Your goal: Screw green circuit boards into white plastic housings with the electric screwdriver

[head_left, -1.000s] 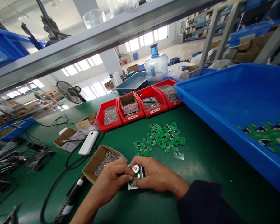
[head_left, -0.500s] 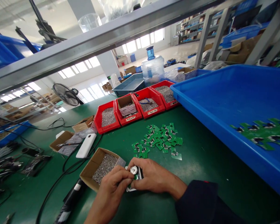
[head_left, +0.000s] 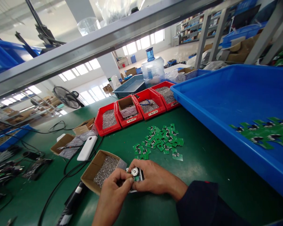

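Observation:
My right hand (head_left: 154,177) is wrapped around a small white housing (head_left: 133,191) just above the green bench. A round silvery metal part (head_left: 135,171) sits in the housing, beside a small green circuit board (head_left: 136,178). The fingertips of my left hand (head_left: 115,191) are pinched together at the left side of the housing, against the board. Whatever lies between them is hidden. Close behind my left hand stands a cardboard box (head_left: 89,174) of small metal screws. Beyond my right hand lies a loose pile of green circuit boards (head_left: 159,138).
Red bins (head_left: 109,130) of small metal parts line the back. A large blue tray (head_left: 202,122) holding boards stands at the right. On the left are a white power-bank-like block (head_left: 87,148), black cables and a black-handled tool (head_left: 72,204). A metal shelf beam (head_left: 108,33) crosses overhead.
The view has shifted slightly. My left forearm has swung a little to the right and its fingertips have shifted on the housing. My right hand keeps its grip.

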### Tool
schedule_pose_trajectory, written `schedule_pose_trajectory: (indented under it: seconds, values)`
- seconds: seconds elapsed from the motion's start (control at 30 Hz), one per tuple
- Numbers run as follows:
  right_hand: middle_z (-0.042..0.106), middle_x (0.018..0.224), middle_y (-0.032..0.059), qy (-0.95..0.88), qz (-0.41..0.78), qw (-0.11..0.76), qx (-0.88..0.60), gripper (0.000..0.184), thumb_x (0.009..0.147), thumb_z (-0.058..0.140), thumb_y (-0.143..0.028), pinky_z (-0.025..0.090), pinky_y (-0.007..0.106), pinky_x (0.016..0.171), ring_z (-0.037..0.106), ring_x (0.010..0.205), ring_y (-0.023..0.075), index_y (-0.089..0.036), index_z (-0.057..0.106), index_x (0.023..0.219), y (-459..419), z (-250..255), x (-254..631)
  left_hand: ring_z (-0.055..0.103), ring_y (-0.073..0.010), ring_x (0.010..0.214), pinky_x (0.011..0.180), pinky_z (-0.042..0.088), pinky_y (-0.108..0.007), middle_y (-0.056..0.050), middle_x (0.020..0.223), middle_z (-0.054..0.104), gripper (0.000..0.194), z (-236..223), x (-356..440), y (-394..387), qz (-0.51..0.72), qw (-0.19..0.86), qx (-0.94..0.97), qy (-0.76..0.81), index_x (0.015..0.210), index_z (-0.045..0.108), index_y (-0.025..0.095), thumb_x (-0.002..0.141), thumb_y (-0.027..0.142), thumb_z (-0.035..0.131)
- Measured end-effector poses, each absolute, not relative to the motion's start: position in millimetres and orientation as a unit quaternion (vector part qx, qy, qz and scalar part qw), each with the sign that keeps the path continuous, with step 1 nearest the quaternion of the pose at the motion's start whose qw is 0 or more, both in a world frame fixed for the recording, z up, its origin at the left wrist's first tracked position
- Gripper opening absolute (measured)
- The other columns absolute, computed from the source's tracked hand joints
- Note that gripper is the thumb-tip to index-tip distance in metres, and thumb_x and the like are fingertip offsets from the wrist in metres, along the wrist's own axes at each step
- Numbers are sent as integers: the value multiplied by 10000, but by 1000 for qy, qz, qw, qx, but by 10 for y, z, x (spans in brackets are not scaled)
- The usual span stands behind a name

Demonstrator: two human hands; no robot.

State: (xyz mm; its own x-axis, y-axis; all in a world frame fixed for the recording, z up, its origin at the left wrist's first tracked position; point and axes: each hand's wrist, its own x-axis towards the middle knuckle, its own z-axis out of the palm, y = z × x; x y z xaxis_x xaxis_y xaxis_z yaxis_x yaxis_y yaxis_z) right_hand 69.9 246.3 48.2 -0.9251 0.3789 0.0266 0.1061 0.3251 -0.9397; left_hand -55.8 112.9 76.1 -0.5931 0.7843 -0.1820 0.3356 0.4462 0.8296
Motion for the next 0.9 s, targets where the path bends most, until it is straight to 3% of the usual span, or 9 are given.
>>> schedule_pose_trajectory:
  seconds: [0.17, 0.27, 0.43, 0.63, 0.77, 0.9]
  values:
    - [697, 839, -24, -807, 558, 125, -150, 325, 723, 730, -272, 402, 202, 611, 621, 738, 154, -237, 670, 1041, 2456, 478, 706, 580, -193, 664, 620, 426, -268, -24, 673, 640, 289, 804, -585, 1178, 342, 281, 368, 818, 677, 637, 171, 789, 435, 678]
    - [688, 831, -28, -807, 559, 120, -150, 315, 726, 722, -266, 396, 199, 605, 613, 733, 151, -235, 665, 1034, 2458, 495, 711, 602, -196, 664, 616, 438, -271, -29, 684, 644, 279, 857, -548, 1162, 297, 224, 431, 822, 654, 644, 188, 844, 393, 644]
    - [668, 821, -36, -809, 558, 105, -153, 355, 710, 747, -248, 387, 201, 606, 583, 714, 142, -240, 664, 1055, 2473, 531, 715, 669, -219, 843, 757, 504, -291, -44, 932, 705, 194, 960, -592, 913, 282, 69, 561, 775, 974, 749, 272, 912, 391, 609]
    - [655, 839, -31, -820, 542, 89, -161, 418, 707, 759, -209, 365, 217, 619, 558, 707, 134, -258, 662, 1111, 2481, 525, 709, 665, -309, 1020, 956, 499, -421, -97, 1159, 694, 429, 823, -1369, 345, 209, -95, 328, 916, 1159, 676, 225, 904, 518, 495]
    - [630, 789, -38, -814, 550, 83, -166, 397, 701, 748, -198, 359, 221, 614, 537, 670, 128, -253, 661, 1084, 2480, 531, 696, 606, -372, 1185, 1087, 416, -508, -195, 1277, 625, 638, 510, -1983, -180, 53, 5, 283, 958, 1297, 604, 108, 865, 533, 405]
    - [619, 779, -44, -810, 557, 76, -168, 386, 700, 746, -199, 366, 224, 629, 523, 664, 126, -255, 660, 1072, 2477, 546, 683, 625, -361, 1185, 1020, 464, -521, -209, 1305, 595, 726, 277, -2185, -521, 2, 99, 267, 959, 1528, 354, 127, 908, 505, 348]
